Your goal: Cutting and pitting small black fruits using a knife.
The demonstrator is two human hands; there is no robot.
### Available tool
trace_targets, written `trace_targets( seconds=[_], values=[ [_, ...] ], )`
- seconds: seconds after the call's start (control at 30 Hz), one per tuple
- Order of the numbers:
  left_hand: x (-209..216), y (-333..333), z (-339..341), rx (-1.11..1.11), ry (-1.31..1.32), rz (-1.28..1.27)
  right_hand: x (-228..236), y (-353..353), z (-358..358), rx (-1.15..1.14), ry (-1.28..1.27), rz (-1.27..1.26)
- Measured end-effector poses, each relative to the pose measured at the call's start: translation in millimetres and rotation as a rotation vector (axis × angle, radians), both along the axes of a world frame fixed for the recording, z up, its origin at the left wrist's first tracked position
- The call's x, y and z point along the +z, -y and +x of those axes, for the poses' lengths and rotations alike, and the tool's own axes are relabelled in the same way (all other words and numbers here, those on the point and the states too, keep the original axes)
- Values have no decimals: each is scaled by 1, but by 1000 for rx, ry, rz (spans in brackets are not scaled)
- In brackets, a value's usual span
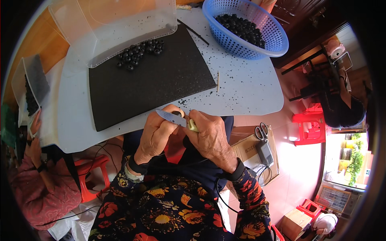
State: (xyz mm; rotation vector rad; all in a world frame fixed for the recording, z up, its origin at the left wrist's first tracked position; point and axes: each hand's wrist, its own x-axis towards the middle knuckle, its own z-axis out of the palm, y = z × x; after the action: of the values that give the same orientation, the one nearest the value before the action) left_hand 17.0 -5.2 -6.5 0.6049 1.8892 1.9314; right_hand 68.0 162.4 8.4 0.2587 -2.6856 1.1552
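Observation:
My right hand (212,135) grips a small knife (169,117) by its pale green handle. The blade points left across the fingertips of my left hand (156,132). Between the thumb and fingers of that hand is a small dark round piece, mostly hidden by the fingers and the blade. Both hands meet just off the near edge of a black mat (152,86). On the mat's far side lies a pile of shiny black round beads (134,56), some with a pale hole.
A clear plastic bin (76,32) lies tipped behind the beads. At the far right of the table (257,88), a blue basket (245,47) holds many black pieces. Dark crumbs and a thin stick (218,81) lie nearby. Another person's hand (36,121) is at the left beside a second bin (40,78).

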Motion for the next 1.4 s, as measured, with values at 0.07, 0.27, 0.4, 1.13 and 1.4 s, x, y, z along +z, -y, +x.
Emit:
trace_targets(
  seconds=[0.07,0.27,0.4,1.13,1.4],
  values=[
    [0,1,-1,-9,-1,-7,0,0,0,-4,4,7],
    [-2,-3,1,28,-40,40,-2,1,-1,-14,9,6],
    [16,-4,14,69,-348,52,-14,-4,-6,-128,142,68],
    [1,-4,1,118,-295,-106,32,12,-28,0,150,-297],
    [-5,12,-22,260,-138,178,67,-64,-109,-434,-321,-49]
  ],
)
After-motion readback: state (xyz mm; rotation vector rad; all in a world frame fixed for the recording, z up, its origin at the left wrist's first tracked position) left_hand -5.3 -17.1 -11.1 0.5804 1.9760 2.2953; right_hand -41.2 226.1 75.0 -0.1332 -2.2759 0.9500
